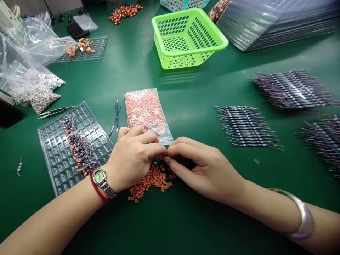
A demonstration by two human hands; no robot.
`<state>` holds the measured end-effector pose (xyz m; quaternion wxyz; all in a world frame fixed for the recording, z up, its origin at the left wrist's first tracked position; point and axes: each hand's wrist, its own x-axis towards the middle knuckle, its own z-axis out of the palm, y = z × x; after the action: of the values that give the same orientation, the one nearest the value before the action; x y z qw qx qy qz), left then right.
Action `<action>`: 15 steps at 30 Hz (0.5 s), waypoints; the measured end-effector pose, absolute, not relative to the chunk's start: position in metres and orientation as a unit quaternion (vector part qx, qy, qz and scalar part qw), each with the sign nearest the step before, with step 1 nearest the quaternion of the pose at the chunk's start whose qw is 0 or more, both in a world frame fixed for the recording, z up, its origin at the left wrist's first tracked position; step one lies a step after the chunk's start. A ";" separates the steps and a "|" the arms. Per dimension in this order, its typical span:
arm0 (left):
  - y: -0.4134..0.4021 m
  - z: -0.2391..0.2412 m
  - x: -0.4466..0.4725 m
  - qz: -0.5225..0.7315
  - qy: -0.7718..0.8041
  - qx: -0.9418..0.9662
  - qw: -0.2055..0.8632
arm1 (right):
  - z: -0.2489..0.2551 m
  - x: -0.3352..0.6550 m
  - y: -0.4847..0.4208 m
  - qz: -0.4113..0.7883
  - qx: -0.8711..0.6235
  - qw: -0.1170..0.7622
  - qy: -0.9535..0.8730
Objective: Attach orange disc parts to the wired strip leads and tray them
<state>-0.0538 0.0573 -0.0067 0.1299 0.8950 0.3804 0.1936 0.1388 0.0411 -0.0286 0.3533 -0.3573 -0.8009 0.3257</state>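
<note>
My left hand [136,152] and my right hand [204,168] meet at the fingertips above a loose heap of small orange discs [151,182]. Thin dark wires [183,160] show inside the curled fingers of my right hand. The fingers of my left hand are pinched together at the same spot, and what they grip is too small and hidden to name. Just behind lies a clear bag of orange discs [145,108]. Left of my hands, a clear plastic tray [55,141] carries a row of wired parts with orange ends [79,148].
Bundles of wired parts [248,125] lie at right, with thicker bundles [294,88] beyond. A green basket [190,53] stands behind, near stacked plastic trays [265,24]. Tweezers [55,112], blue strips [116,117] and bags of small parts [44,95] are at left.
</note>
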 end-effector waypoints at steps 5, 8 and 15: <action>0.059 -0.008 -0.053 0.197 0.373 0.895 0.142 | -0.028 0.141 0.042 0.341 -0.362 0.341 -0.798; 0.059 -0.009 -0.053 0.202 0.371 0.895 0.146 | -0.026 0.142 0.042 0.346 -0.363 0.335 -0.798; 0.058 -0.009 -0.054 0.207 0.373 0.892 0.153 | -0.026 0.140 0.043 0.347 -0.358 0.341 -0.797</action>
<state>-0.0536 0.0584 -0.0090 0.1528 0.8916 0.3726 0.2071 0.1400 0.0434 -0.0260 0.3407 -0.3582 -0.7971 0.3468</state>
